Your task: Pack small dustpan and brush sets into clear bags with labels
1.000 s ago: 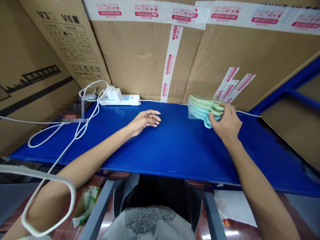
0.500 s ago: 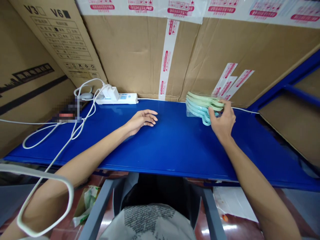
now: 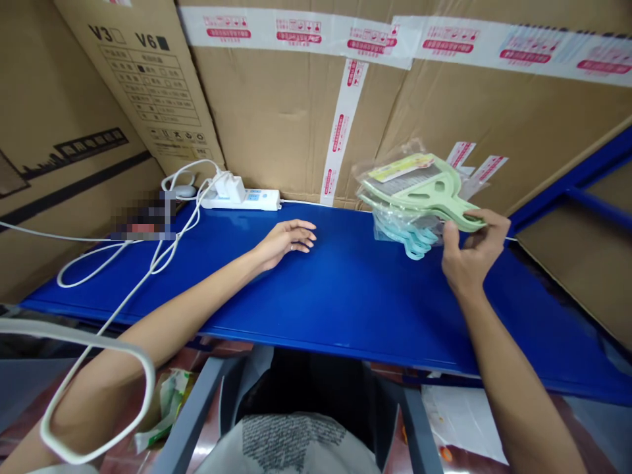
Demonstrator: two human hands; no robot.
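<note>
A white cord (image 3: pixel 170 237) loops beside a white power strip (image 3: pixel 266 199) on the blue table (image 3: pixel 345 289). Next, the left hand (image 3: pixel 282 245) rests on the table, loose and a bit spread. Farther right, a green pack (image 3: pixel 425 192) tilts up above some light blue things (image 3: pixel 417 245). The right hand (image 3: pixel 471 260) pinches the pack's handle (image 3: pixel 467 214).

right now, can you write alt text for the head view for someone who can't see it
A person's right hand has its grip on light green plastic-wrapped items, tilted above light blue ones on a blue table backed by cardboard. The empty left hand is loosely curled near a white power strip.
</note>
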